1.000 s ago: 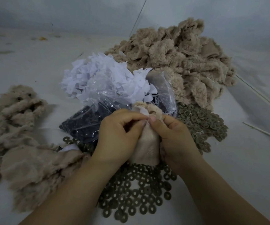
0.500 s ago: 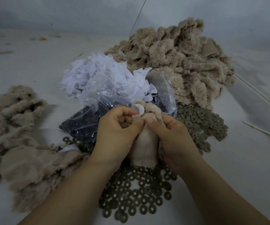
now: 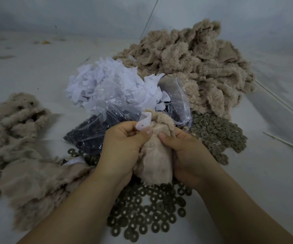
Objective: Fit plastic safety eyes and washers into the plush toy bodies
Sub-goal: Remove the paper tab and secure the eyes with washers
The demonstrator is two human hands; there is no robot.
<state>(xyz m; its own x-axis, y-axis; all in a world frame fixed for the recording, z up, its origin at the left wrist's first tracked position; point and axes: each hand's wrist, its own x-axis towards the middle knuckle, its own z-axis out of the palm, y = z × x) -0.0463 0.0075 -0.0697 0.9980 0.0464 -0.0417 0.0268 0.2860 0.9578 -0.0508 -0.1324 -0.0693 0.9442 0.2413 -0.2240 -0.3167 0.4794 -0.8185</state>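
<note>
A beige plush toy body [image 3: 157,159], turned inside out with its mesh backing showing, stands upright between my hands. My left hand [image 3: 122,148] grips its left side and pinches a small white fabric patch [image 3: 143,123] with a hole against the top edge. My right hand [image 3: 188,155] grips the body's right side, thumb pressed on the backing. Grey-green washers [image 3: 147,213] lie scattered below my hands, with more washers [image 3: 218,131] heaped to the right. A clear bag of black safety eyes [image 3: 89,134] lies just behind my left hand.
A pile of white fabric patches [image 3: 110,85] sits on the bag. A big heap of beige plush bodies [image 3: 195,64] fills the back right. Other plush bodies [image 3: 22,147] lie at the left. Thin white sticks [image 3: 286,143] lie at the right.
The white patch has come up from between my fingers and now stands above my left thumb. The plush body has shifted slightly lower and more upright.
</note>
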